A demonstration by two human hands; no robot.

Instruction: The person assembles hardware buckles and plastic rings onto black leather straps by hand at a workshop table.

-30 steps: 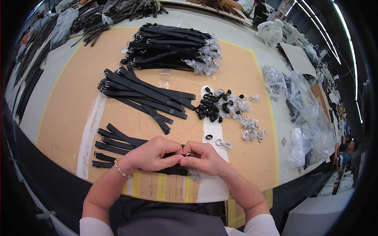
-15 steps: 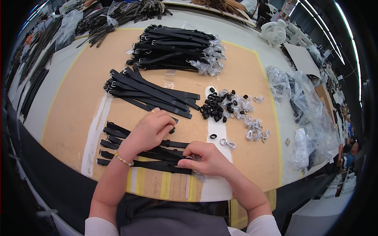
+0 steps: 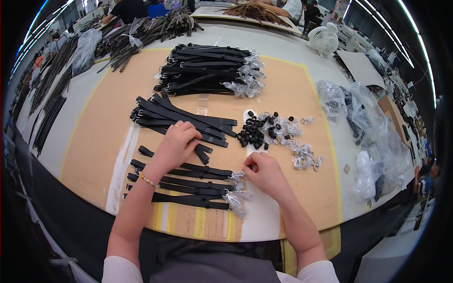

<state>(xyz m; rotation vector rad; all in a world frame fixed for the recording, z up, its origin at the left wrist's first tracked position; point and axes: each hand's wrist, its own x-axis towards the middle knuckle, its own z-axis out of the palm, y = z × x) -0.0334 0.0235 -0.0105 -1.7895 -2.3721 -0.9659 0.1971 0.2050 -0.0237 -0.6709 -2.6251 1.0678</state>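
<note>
A row of black buckled straps (image 3: 198, 187) lies crosswise in front of me, their right ends carrying metal clasps wrapped in clear plastic (image 3: 236, 198). My left hand (image 3: 177, 144) is closed above the upper straps, its fingertips bunched on a black strap whose end (image 3: 203, 154) shows below them. The fingers cover part of that strap. Right of the row, my right hand (image 3: 265, 172) pinches thumb and fingers together over a small black loop, mostly hidden. Beyond my hands are a loose pile of black straps (image 3: 188, 115) and a heap of small black loops (image 3: 251, 137).
Plastic-wrapped clasps (image 3: 302, 153) lie beside the loops. A thick stack of finished-looking straps (image 3: 207, 70) lies farther back. Clear plastic bags (image 3: 377, 137) cover the right side; dark strips (image 3: 160, 26) pile at the far left. A white fan (image 3: 324, 39) and other people stand beyond.
My right hand has left the clasp end of a strap and moved up and right, over where a loose black loop lay. My left hand has shifted slightly up and left.
</note>
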